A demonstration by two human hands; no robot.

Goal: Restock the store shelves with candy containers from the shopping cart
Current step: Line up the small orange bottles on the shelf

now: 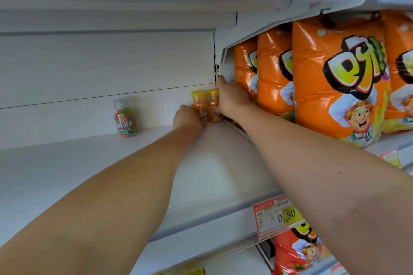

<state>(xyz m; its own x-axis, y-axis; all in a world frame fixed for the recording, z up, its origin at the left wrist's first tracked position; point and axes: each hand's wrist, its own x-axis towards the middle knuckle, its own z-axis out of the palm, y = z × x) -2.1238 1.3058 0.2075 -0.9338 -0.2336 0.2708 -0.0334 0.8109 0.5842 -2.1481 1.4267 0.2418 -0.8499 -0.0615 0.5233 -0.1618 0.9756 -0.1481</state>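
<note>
- At the back right corner of a white store shelf [67, 163], both bare arms reach in from the near edge, and the two hands meet around a pair of small candy bottles.
- To the right of the right hand, on the neighbouring shelf section, stands a row of large orange snack bags [335, 87] printed with a cartoon chef, upright and packed side by side.
- Below the right forearm, a red and yellow price tag [277, 216] hangs on the shelf's front edge, and a red snack bag [297, 252] shows on the level beneath it.
- The right hand [230, 98] curls around the right-hand orange candy bottle [214, 105] from its right side, fingers bent over the body; the yellow cap stays visible beside the hand.
- The left hand [186, 118] presses against the lower front of the left-hand orange candy bottle [199, 105], fingers closed on it; how far they wrap around is hidden.
- The two orange bottles stand upright and touch each other, between the two hands, close to the shelf's back wall.
- Well to the left of the left hand, a third candy bottle [125, 117] with a silver cap and mixed-colour sweets stands alone, upright, touching neither hand.
</note>
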